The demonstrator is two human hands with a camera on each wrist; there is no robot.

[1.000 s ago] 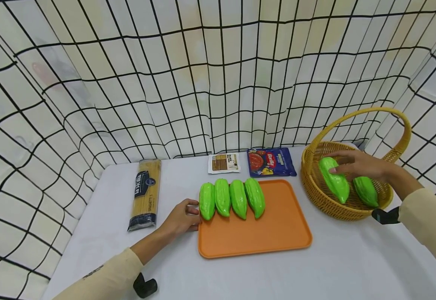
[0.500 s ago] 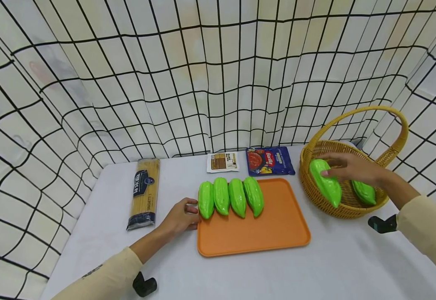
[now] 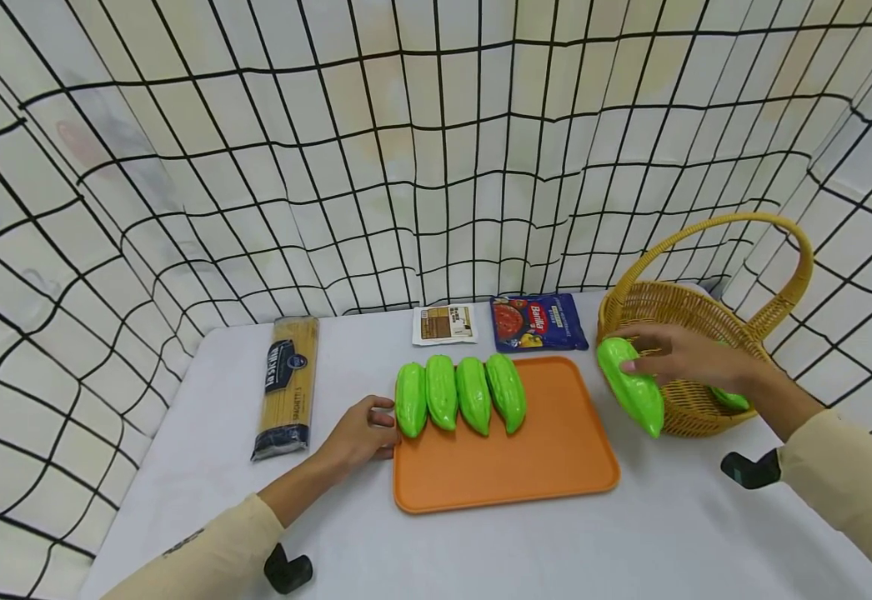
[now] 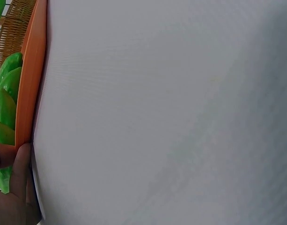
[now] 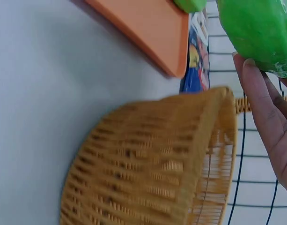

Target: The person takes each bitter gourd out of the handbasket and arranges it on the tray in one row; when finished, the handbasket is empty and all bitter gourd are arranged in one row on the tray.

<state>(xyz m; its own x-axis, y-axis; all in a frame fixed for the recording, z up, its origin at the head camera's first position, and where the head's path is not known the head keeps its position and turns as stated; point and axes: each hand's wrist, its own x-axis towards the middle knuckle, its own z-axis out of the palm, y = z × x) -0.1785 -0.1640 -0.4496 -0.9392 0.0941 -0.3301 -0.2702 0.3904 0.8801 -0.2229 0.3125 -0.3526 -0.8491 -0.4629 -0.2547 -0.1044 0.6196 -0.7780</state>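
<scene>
My right hand [image 3: 687, 362] holds a bright green, ridged gourd-like vegetable [image 3: 631, 387] just past the left rim of the wicker basket [image 3: 699, 412], fingers above and its pointed end hanging down. The right wrist view has the held green gourd [image 5: 260, 33] at the top right, in my fingertips. Another green gourd [image 3: 729, 398] lies inside the basket, mostly hidden by the hand. My left hand [image 3: 361, 435] pinches the left edge of the orange tray [image 3: 511, 475], thumb over the rim in the left wrist view. Several green gourds [image 3: 473, 396] lie side by side along the tray's back left.
A spaghetti pack [image 3: 288, 387] lies left of the tray. Behind the tray are a small white-and-brown packet [image 3: 445, 325] and a blue Barilla pouch [image 3: 539, 323]. The basket's tall handle [image 3: 729, 218] arches above it. Black netting [image 3: 443, 167] hangs at the back and sides.
My right hand has lifted the gourd out of the basket and moved it left and toward me, past the rim. The left hand and the tray have stayed in place.
</scene>
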